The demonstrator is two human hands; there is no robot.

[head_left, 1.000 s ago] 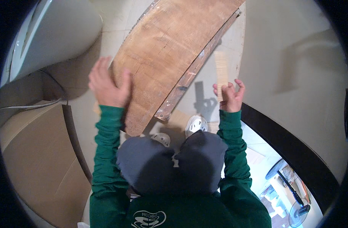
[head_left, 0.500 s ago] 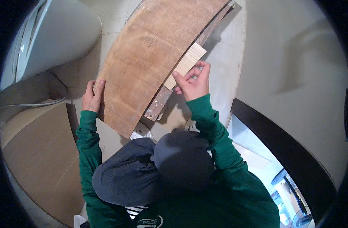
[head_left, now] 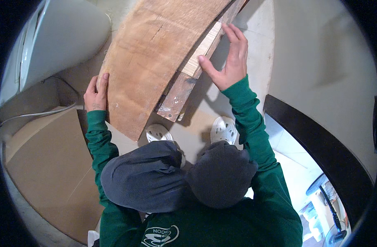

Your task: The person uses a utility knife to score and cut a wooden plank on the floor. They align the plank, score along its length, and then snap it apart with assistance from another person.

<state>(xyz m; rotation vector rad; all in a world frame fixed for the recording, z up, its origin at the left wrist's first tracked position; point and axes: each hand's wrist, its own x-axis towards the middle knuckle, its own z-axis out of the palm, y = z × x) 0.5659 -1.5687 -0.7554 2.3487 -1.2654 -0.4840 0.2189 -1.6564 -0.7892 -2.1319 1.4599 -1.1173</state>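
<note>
A large brown wooden board (head_left: 143, 61) extends away from me, its near corner close to my feet. My left hand (head_left: 95, 94) grips its left edge, fingers closed around the rim. Under its right side runs a worn wooden beam (head_left: 178, 96) with pale paint marks. A small pale wood piece with fine stripes (head_left: 201, 51) lies on that beam, against the board's edge and partly tucked beside it. My right hand (head_left: 233, 61) is open along this piece, thumb and fingers spread. The thumb tip and fingertips are at its outer edge; whether they press on it I cannot tell.
A white rounded appliance or fixture (head_left: 69, 41) stands at the far left, with a grey cable (head_left: 36, 117) below it. A brown cardboard-like panel (head_left: 52, 173) is at my left. A dark door-frame-like strip (head_left: 316, 152) and pale wall (head_left: 320, 61) rise at right. My white clogs (head_left: 224, 129) stand below.
My right hand has opened from its pinch on the pale wood piece. That piece now sits lower on the beam, closer against the board. My legs have moved apart.
</note>
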